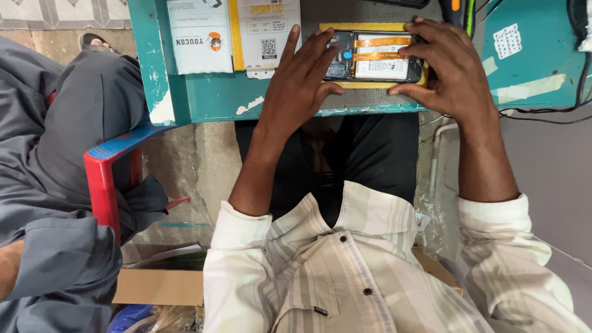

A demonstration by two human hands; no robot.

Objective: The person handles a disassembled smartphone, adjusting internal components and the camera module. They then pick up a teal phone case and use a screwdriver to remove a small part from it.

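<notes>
Flanking opened phone (376, 57), teal workbench (530, 68)

Shirt: cream and grey striped, buttoned, sleeves rolled above the wrists | trousers: black | hands: bare

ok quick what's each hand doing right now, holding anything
Left hand: open, fingers spread flat, resting on the left end of the opened phone.
Right hand: curled around the phone's right end, gripping it on the teal table.
</notes>
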